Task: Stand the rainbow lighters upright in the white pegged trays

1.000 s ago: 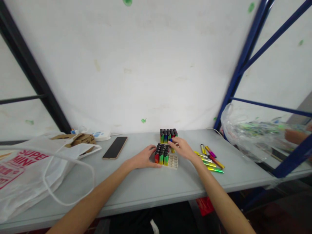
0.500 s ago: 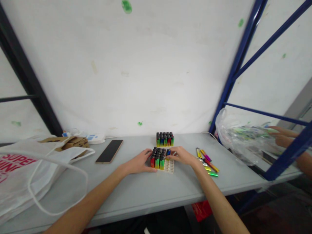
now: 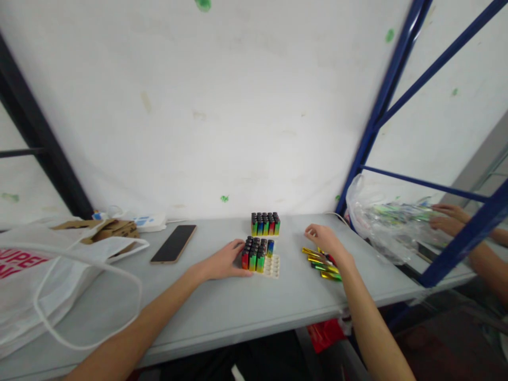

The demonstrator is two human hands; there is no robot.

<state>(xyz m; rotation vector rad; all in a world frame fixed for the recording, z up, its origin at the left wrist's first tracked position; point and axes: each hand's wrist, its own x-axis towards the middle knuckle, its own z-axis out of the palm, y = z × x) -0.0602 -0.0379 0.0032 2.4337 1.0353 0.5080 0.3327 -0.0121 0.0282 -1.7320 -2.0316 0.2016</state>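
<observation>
My left hand point(image 3: 224, 260) rests on the grey table point(image 3: 238, 307) with its fingers curled against the left side of a white tray point(image 3: 273, 266) partly filled with upright coloured lighters point(image 3: 256, 254). My right hand point(image 3: 324, 239) hovers over a loose pile of coloured lighters point(image 3: 322, 264) to the right of the tray, fingers loosely bent, nothing seen in them. A second full block of lighters point(image 3: 265, 224) stands behind the tray near the wall.
A phone point(image 3: 173, 243) lies left of the tray. A white carrier bag point(image 3: 51, 275) and cardboard point(image 3: 107, 228) fill the left side. A clear plastic bag point(image 3: 387, 225) sits behind the blue rack post point(image 3: 371, 124), where another person's hands point(image 3: 448, 217) work.
My right hand left the tray after setting a blue lighter in it and moved right, over the loose lighters. My left hand stayed at the tray.
</observation>
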